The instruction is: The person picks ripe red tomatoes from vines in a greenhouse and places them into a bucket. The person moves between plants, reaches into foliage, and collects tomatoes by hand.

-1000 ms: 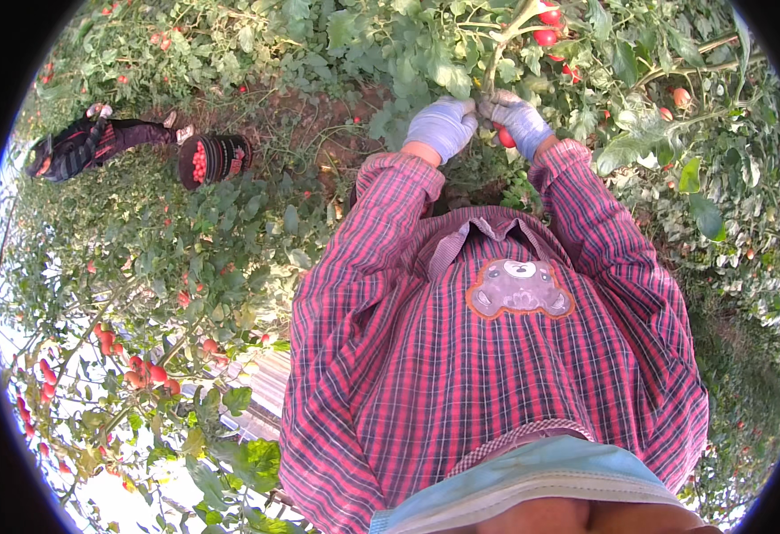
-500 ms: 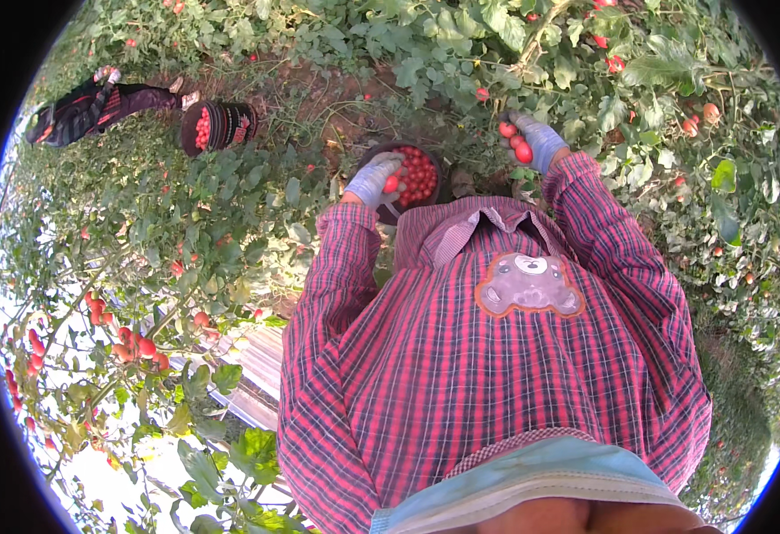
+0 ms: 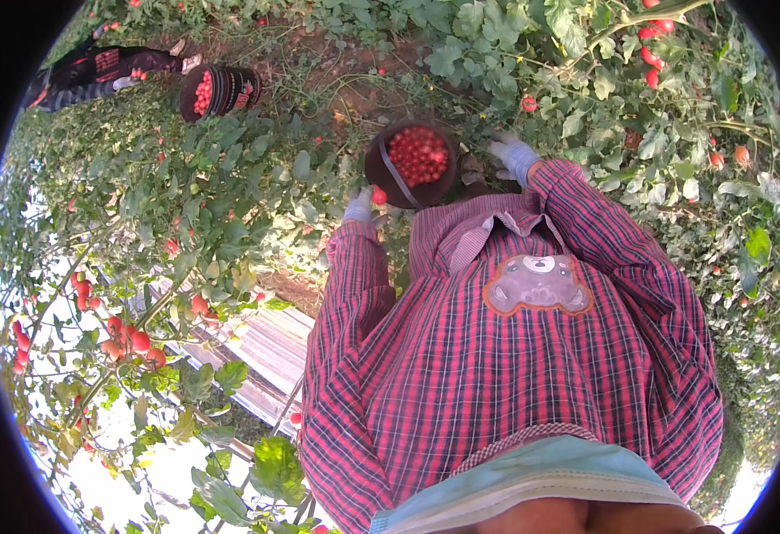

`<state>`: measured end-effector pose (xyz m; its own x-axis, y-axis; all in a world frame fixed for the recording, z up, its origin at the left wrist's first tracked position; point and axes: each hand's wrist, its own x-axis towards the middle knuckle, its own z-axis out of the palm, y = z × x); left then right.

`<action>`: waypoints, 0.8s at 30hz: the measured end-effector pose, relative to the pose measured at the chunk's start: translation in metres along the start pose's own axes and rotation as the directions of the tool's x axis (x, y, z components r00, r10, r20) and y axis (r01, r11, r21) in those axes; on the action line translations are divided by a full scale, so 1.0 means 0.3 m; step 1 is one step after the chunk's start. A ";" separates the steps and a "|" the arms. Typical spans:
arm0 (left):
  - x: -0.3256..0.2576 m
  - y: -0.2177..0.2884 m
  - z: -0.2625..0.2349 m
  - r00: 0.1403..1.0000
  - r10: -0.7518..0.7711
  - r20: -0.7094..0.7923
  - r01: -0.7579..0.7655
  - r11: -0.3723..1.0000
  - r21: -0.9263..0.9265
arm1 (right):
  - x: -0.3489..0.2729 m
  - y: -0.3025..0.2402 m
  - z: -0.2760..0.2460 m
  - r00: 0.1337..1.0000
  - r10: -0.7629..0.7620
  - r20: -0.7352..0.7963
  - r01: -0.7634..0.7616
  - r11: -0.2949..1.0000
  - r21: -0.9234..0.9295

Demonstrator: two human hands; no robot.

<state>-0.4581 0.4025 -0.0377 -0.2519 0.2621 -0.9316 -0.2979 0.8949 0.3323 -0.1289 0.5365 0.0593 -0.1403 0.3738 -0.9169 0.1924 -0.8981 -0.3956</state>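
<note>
My left hand [image 3: 357, 207], in a pale glove, is closed on a red tomato [image 3: 379, 195] beside the near left rim of a dark bucket [image 3: 377, 178]. Small red tomatoes [image 3: 418, 155] fill much of the bucket, which has a light handle lying across its left side. To the right of the bucket, my right hand [image 3: 515, 158], gloved too, hovers by the leaves with its fingers stretched out. I see nothing held in it.
Tomato plants crowd both sides, with red tomatoes [image 3: 650, 55] hanging at the upper right and a cluster [image 3: 132, 341] at the lower left. Another person [image 3: 96, 76] is at the far left, near a second dark bucket [image 3: 223, 92] of tomatoes. Slatted pale boards [image 3: 261, 351] lie at lower left.
The tomatoes in my right hand are gone from it, and it has opened and moved closer to the bucket. My left hand has drawn back from over the bucket, still with a tomato.
</note>
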 end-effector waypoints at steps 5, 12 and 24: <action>0.039 -0.014 0.051 0.987 0.088 -0.132 -0.042 0.947 0.320 | 0.127 0.064 -0.196 0.900 -0.259 -0.350 0.311 0.945 0.101; 0.210 -0.112 0.122 0.933 0.352 0.074 -0.336 0.780 0.528 | 0.110 -0.039 -0.239 0.850 -0.504 -0.156 0.527 0.818 0.230; 0.045 0.152 0.298 0.917 0.333 0.221 -0.398 0.803 0.443 | -0.067 0.067 -0.229 0.751 -0.626 -0.212 0.652 0.649 0.392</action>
<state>-0.3928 0.4793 -0.0482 -0.1270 0.6180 -0.7758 0.2693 0.7743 0.5727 -0.0556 0.5269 0.0661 -0.0198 0.8916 -0.4523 -0.3471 -0.4304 -0.8332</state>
